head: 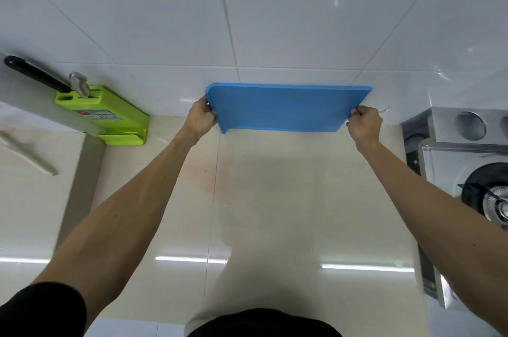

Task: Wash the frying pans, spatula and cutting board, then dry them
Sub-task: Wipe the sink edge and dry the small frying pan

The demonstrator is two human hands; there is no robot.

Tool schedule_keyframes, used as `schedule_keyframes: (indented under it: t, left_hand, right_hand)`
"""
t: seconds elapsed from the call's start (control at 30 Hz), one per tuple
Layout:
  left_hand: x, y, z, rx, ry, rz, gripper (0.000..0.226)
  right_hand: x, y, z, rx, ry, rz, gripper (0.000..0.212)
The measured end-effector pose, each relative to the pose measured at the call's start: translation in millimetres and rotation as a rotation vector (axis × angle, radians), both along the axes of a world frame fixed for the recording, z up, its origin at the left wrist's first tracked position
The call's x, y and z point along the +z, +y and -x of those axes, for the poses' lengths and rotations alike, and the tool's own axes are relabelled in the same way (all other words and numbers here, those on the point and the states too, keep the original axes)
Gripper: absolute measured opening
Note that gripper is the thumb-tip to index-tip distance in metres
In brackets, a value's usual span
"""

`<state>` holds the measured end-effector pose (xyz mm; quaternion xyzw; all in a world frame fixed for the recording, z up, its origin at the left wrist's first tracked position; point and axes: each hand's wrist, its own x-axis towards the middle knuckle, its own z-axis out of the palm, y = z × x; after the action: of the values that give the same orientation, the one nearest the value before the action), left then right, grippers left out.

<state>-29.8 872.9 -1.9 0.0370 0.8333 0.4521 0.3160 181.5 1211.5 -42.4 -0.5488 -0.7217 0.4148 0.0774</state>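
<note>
A: Looking for the board (286,108).

B: Up at the back of the counter (275,199), against the wall (275,20). Standing on a long edge, long axis running left to right, broad face toward the camera.

A: Held how?

B: Gripped at both short ends. At the left end, left hand (202,118), fingers and thumb clamped round the edge. At the right end, right hand (364,123), clamped the same way.

A: Nearer hand?

B: Neither. Both already touching, one per end, arms stretched about equally far forward.

A: Resting or lifted?

B: Hard to say. Lower edge at the counter or just above it.

A: Being picked up for washing, or propped to dry?

B: Cannot tell from here. Either way, probably best moved level, both ends together. Green block (101,114) well off to the left, stove (467,160) to the right, neither touching the board.
</note>
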Motion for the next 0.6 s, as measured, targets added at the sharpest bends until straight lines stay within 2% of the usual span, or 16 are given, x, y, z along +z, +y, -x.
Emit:
schedule_keyframes:
  t: [0.27, 0.4, 0.6]
  left_hand:
    - [-1.1, 8.0, -4.0, -0.009, 0.037, 0.09, 0.042]
    - [0.1, 2.4, -9.4, 0.04, 0.016, 0.123, 0.04]
    - [-0.3, -45.0, -43.8, 0.069, 0.056, 0.151, 0.051]
  right_hand:
    - [7.2, -0.1, -3.4, 0.102, -0.036, -0.035, 0.035]
    - [12.1, -2.8, -9.7, 0.166, -0.1, 0.0, 0.029]
    - [29.7, -32.9, -41.6, 0.247, -0.178, 0.035, 0.051]
